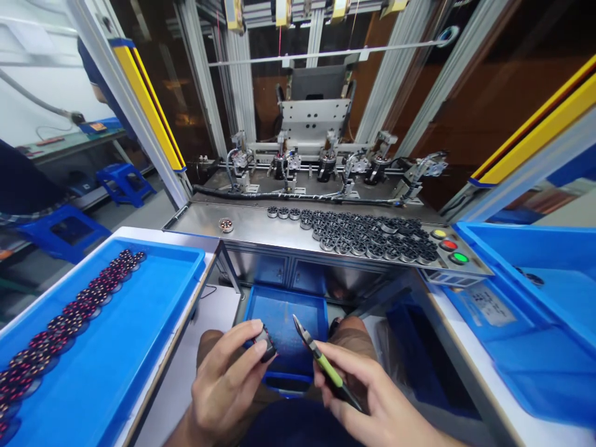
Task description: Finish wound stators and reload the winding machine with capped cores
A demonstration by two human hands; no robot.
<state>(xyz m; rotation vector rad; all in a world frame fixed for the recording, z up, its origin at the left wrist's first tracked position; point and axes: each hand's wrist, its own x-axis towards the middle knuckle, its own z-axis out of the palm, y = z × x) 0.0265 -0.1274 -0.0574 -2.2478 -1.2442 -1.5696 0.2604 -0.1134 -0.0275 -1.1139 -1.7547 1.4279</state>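
Observation:
My left hand [233, 372] pinches a small round dark part, which looks like a motor stator [267, 343], between thumb and fingers. Its far side shows; the rest is covered by my fingers. In my right hand [358, 388] is a pair of cutting pliers [326, 366] with green and black handles, the tips pointing up and to the left. The jaws are apart from the part. Both hands are above my lap, over a blue tray [288, 304] on a lower level.
A blue tray [153, 310] at the left holds rows of stators [88, 301]. Many black round parts [367, 233] crowd the metal bench [251, 226], with one copper-wound stator [226, 225] at its left. Right are push buttons [449, 245] and a blue bin [549, 347]. Clamping fixtures [328, 161] stand behind.

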